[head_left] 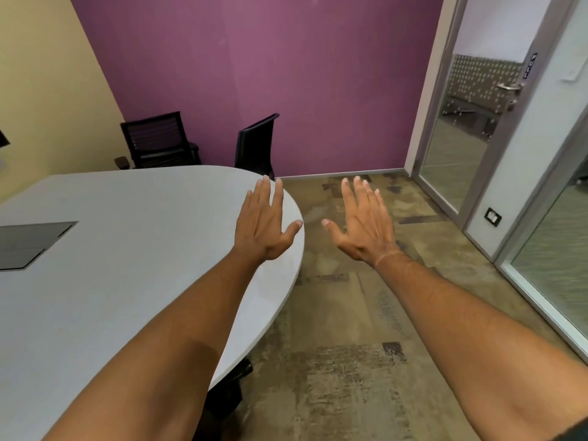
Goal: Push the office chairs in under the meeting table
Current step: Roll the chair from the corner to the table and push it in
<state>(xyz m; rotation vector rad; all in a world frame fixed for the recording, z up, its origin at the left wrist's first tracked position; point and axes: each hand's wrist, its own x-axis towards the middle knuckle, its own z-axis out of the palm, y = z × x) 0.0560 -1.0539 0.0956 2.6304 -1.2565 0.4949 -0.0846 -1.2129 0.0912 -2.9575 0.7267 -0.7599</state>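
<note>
A light grey oval meeting table (133,281) fills the left half of the view. Two black office chairs stand at its far end: a mesh-backed chair (157,141) at the far left, and a second chair (257,144) turned sideways near the table's rounded tip. A dark chair part (229,389) shows under the table's near edge. My left hand (262,226) hovers flat over the table's right edge, fingers apart, holding nothing. Over the carpet, my right hand (362,224) is stretched forward, open and empty. Neither hand touches a chair.
A purple wall (270,74) closes the far side and a cream wall (41,90) the left. A glass door with a metal handle (509,87) and glass partitions line the right. Patterned brown carpet (343,345) runs between table and glass. A dark cable hatch (28,243) sits in the tabletop.
</note>
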